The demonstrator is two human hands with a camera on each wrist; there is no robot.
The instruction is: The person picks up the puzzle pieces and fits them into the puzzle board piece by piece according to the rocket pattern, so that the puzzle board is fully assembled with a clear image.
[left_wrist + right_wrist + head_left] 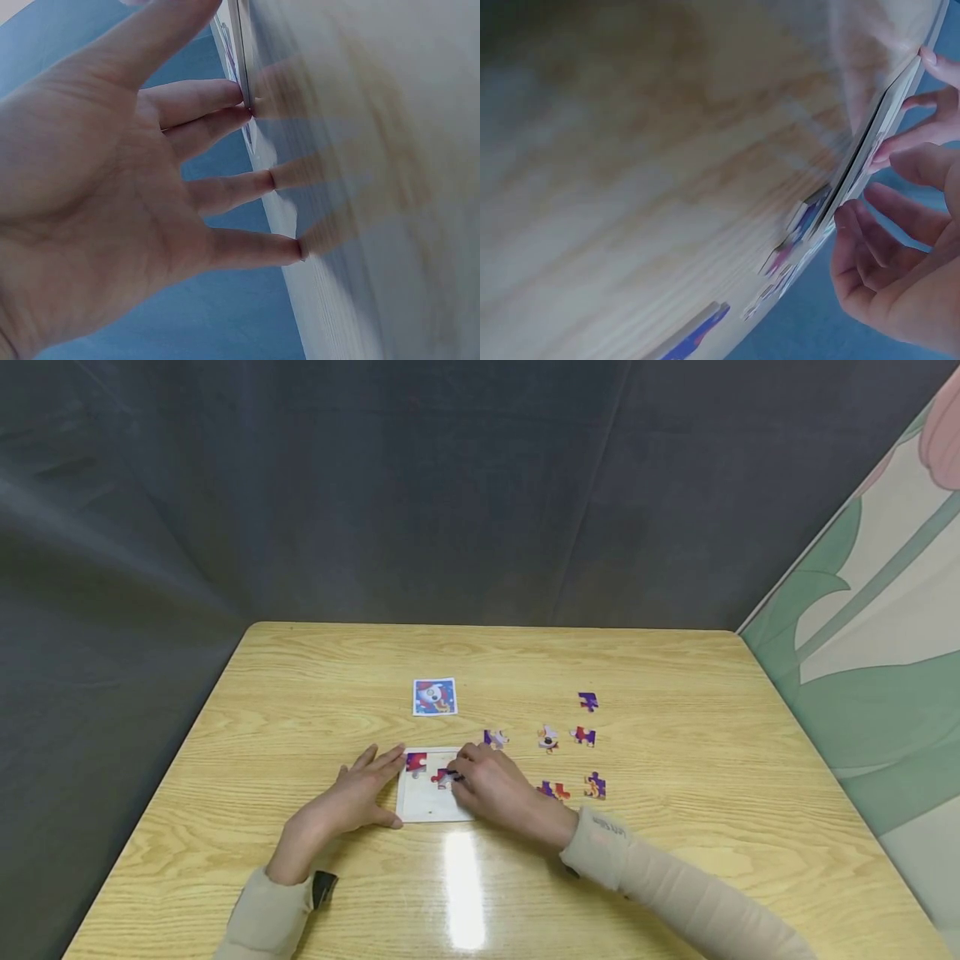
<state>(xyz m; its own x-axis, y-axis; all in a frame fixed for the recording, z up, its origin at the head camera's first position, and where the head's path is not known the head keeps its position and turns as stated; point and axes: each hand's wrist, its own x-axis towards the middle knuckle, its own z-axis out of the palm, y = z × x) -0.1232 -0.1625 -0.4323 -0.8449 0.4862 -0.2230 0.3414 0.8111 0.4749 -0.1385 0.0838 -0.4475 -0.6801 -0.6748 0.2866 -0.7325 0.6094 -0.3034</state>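
Note:
In the head view a white puzzle tray (431, 810) lies on the table. A red and purple puzzle piece (416, 762) sits in its upper left corner. My left hand (352, 797) rests along the tray's left side, fingers spread and thumb near the lower corner; the left wrist view shows its fingertips down at the surface. My right hand (495, 785) reaches over the tray's right part with curled fingers. Its thumb and fingertips pinch a red and purple jigsaw piece (441, 778) at mid-tray, partly covered by them. In the right wrist view other fingers (847, 240) are right at the tray's edge.
Several loose pieces lie right of the tray, among them a white and purple piece (495, 739), an eye piece (548, 739) and a purple piece (588, 701). A small picture card (434, 697) lies behind the tray. A dark curtain (420, 493) hangs beyond the table.

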